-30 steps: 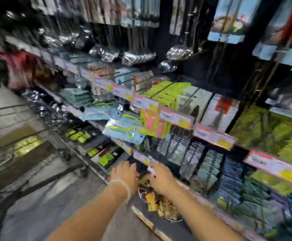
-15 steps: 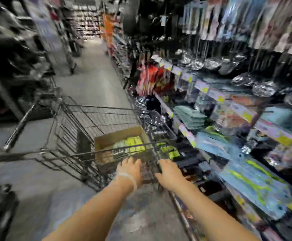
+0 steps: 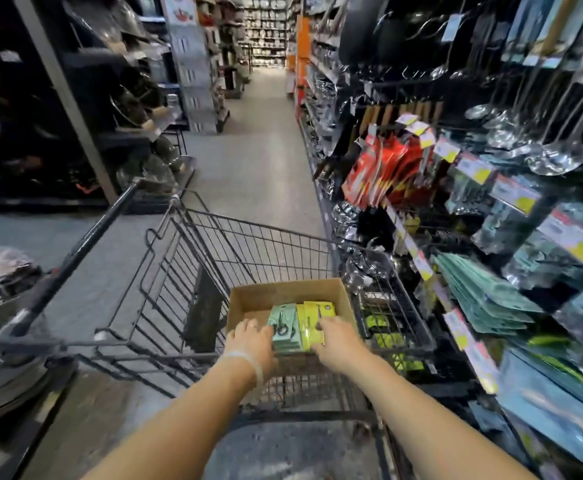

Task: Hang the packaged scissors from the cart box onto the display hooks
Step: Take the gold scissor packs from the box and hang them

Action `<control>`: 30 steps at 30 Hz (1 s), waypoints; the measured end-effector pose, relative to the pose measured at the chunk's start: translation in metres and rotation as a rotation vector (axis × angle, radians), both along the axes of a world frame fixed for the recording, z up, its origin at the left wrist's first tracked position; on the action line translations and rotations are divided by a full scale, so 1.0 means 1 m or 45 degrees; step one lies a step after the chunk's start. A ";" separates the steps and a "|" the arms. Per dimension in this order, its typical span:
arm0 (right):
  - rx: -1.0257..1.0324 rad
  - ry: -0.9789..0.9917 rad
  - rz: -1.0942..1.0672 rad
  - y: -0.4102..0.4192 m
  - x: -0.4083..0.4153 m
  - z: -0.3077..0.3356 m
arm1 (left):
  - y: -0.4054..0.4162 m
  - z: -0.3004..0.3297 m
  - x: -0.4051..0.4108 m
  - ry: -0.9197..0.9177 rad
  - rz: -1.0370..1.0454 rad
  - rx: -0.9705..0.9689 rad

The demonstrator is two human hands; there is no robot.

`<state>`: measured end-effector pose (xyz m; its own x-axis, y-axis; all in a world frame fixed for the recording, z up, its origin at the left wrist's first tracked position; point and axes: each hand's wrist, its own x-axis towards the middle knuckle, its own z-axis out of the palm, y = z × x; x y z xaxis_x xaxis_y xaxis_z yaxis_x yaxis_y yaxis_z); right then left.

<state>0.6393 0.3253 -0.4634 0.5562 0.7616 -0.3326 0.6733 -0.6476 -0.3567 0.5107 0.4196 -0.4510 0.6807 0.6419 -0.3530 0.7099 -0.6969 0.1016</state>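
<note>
Both hands have reached from the cart's edge into the cardboard box (image 3: 248, 299). Left hand (image 3: 250, 341) touches the green scissors packs (image 3: 285, 329); right hand (image 3: 335, 339) rests on the yellow packs (image 3: 312, 318); whether either grips, I cannot tell. Box sits in the wire cart (image 3: 193, 271). Shelf price tags (image 3: 423, 265) are unreadable.

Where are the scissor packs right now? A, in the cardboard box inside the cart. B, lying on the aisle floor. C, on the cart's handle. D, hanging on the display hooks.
A: the green and yellow scissor packs stand in the cardboard box inside the cart, with both hands reaching onto them.
</note>
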 end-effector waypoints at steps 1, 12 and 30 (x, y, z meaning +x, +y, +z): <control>-0.009 0.016 0.010 0.013 0.017 -0.004 | 0.011 -0.003 0.014 0.001 0.019 -0.026; -0.197 0.133 -0.013 0.095 0.164 -0.061 | 0.087 -0.053 0.131 0.175 0.127 -0.265; -0.336 0.578 -0.550 0.172 0.219 -0.265 | 0.173 -0.227 0.208 0.231 0.286 -0.741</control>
<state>0.8585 0.4977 -0.7280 0.5538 0.3638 -0.7490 0.1557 -0.9289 -0.3361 0.7190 0.5923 -0.6776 0.4489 0.4311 -0.7827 0.8735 -0.3966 0.2825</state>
